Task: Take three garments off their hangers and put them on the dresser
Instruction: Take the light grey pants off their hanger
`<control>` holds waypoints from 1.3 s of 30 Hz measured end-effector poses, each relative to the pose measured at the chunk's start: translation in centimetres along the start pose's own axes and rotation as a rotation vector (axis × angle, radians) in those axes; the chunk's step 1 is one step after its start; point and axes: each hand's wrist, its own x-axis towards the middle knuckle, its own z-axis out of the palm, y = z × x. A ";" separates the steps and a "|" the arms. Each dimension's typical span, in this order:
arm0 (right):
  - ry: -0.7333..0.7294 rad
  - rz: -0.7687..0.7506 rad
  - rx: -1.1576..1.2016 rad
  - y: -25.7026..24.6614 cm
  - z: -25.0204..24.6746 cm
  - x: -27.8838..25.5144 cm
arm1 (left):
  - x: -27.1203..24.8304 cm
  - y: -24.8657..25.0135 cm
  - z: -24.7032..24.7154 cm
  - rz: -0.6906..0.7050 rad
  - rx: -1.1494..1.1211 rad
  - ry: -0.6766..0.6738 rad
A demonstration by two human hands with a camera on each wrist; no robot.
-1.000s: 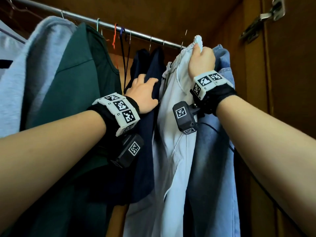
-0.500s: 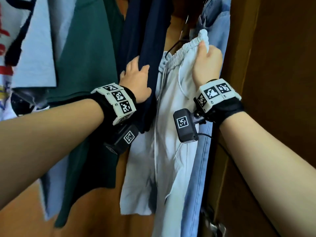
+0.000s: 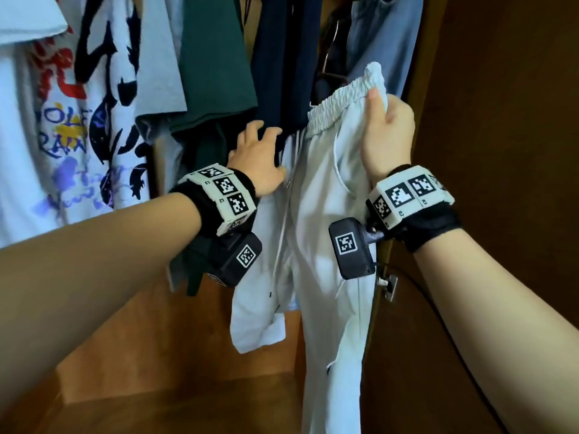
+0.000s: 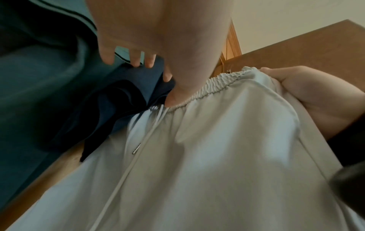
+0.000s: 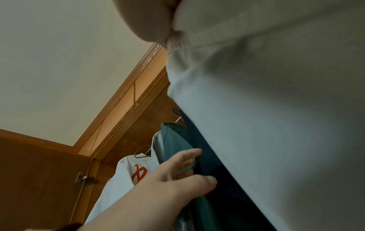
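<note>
The white pants (image 3: 326, 214) have come down off the rod, low in the closet's right side. The right hand (image 3: 387, 142) pinches their waistband. The left hand (image 3: 258, 166), fingers spread, pushes the dark shirt (image 3: 282, 57) aside. Next: the dresser.

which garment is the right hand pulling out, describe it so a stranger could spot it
In the open wooden wardrobe, look at the right end of the hanging row. Between the navy garment and the blue jeans hang pale trousers, gripped by the right hand. Only they have a gathered elastic waistband and white drawstring.
</note>
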 end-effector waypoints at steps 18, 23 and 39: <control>-0.450 0.297 0.356 -5.9 -6.4 -21.8 | -18.5 -4.6 -3.5 -0.252 -0.021 -0.133; -0.559 0.353 0.439 -4.7 -7.1 -24.5 | -21.9 -7.5 -3.6 -0.286 -0.047 -0.104; -0.946 0.642 -0.153 -0.8 -3.5 -30.5 | -33.4 -10.1 -3.9 -0.339 -0.253 -0.118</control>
